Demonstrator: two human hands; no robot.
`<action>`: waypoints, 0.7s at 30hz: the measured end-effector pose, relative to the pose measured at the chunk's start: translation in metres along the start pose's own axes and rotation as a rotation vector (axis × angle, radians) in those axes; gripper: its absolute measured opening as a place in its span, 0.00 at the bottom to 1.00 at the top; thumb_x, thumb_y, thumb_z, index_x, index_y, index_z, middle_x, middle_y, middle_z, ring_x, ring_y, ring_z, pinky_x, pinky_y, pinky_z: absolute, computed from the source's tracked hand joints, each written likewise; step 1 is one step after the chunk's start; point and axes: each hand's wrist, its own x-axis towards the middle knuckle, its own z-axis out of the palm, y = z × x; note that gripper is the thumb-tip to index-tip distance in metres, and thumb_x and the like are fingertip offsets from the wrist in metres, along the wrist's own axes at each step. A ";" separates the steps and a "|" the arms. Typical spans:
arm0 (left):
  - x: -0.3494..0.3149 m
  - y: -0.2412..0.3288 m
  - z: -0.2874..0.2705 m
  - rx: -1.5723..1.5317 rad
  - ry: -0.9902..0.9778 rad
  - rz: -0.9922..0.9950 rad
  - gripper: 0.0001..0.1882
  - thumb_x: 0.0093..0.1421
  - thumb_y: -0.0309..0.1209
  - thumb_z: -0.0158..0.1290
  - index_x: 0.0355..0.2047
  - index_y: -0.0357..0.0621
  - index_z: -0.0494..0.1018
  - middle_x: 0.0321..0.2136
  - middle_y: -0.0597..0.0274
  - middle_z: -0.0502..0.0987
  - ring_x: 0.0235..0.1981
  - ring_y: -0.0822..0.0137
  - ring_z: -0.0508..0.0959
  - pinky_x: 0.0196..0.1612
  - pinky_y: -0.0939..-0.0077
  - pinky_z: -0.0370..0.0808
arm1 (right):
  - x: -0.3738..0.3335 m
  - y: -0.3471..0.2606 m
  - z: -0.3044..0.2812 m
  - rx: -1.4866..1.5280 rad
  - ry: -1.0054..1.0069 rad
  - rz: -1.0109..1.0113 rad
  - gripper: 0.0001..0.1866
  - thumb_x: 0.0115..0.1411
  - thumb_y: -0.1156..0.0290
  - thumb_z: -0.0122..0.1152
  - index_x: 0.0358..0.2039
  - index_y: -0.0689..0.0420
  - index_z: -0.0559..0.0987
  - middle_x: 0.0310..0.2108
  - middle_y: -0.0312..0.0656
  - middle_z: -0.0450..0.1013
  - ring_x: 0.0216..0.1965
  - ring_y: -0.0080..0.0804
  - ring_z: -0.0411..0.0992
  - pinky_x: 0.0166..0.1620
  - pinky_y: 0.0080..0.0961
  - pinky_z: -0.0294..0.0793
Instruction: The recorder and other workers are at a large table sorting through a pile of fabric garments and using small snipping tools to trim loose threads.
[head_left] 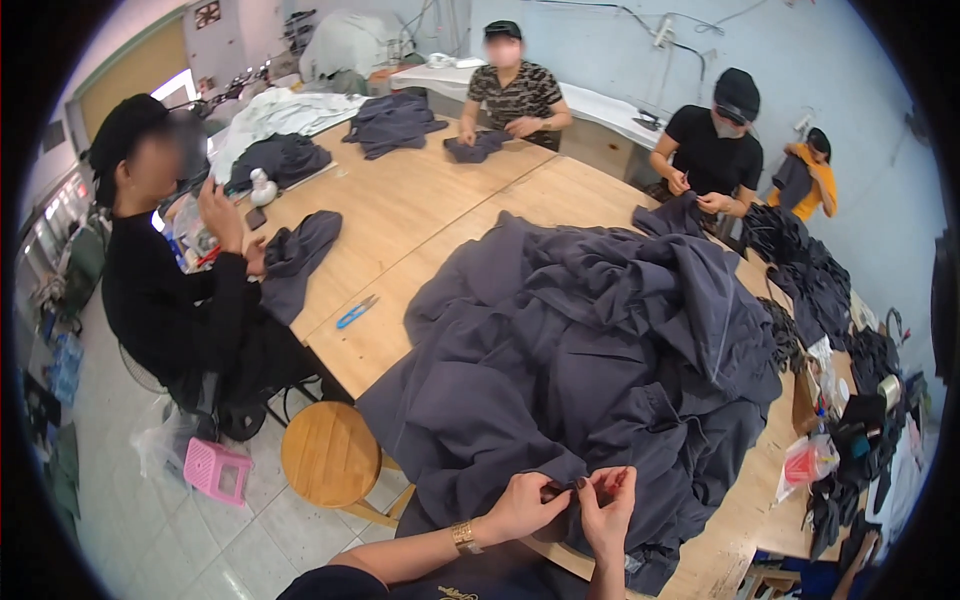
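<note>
A large heap of dark grey garments [560, 330] covers the near side of the wooden table. At its front edge my left hand [528, 508] pinches a fold of a dark grey garment, with a gold-coloured watch on the wrist. Close beside it, almost touching, my right hand [606, 508] has thumb and fingers closed on the same garment's edge. Whatever small detail lies between the fingertips is too small to make out. Left of the heap, blue thread snips [357, 311] lie on the table.
A round wooden stool [331, 456] and a pink plastic stool [217, 470] stand on the tiled floor at left. Co-workers sit around the table [400, 235] handling grey garments. More dark clothes [805, 270] pile up at the right, near a plastic bag [806, 465].
</note>
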 end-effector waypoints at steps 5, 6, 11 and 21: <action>0.001 -0.005 0.015 -0.056 -0.034 0.131 0.10 0.55 0.24 0.52 0.37 0.30 0.72 0.30 0.49 0.78 0.30 0.68 0.79 0.33 0.76 0.75 | -0.005 -0.002 -0.006 -0.174 0.036 -0.067 0.15 0.52 0.85 0.56 0.29 0.59 0.59 0.23 0.34 0.60 0.25 0.18 0.58 0.30 0.13 0.60; 0.003 0.000 0.012 0.006 -0.093 0.112 0.11 0.57 0.23 0.51 0.40 0.32 0.72 0.32 0.53 0.79 0.32 0.74 0.77 0.35 0.78 0.76 | -0.005 0.002 -0.010 -0.201 0.034 -0.094 0.15 0.52 0.86 0.55 0.29 0.59 0.58 0.23 0.34 0.58 0.26 0.19 0.58 0.31 0.12 0.59; 0.015 -0.004 0.017 -0.405 -0.091 -0.019 0.08 0.57 0.20 0.48 0.37 0.30 0.71 0.32 0.58 0.78 0.29 0.70 0.78 0.35 0.77 0.77 | 0.005 0.005 -0.011 -0.056 0.022 -0.050 0.13 0.54 0.86 0.53 0.30 0.59 0.58 0.24 0.34 0.59 0.27 0.19 0.58 0.31 0.12 0.58; 0.012 -0.006 0.006 -0.728 -0.090 -0.063 0.10 0.60 0.19 0.45 0.41 0.29 0.71 0.38 0.59 0.76 0.40 0.74 0.75 0.46 0.80 0.73 | 0.010 -0.015 0.009 0.006 0.025 0.015 0.13 0.53 0.85 0.56 0.30 0.58 0.61 0.26 0.34 0.64 0.24 0.15 0.62 0.28 0.13 0.63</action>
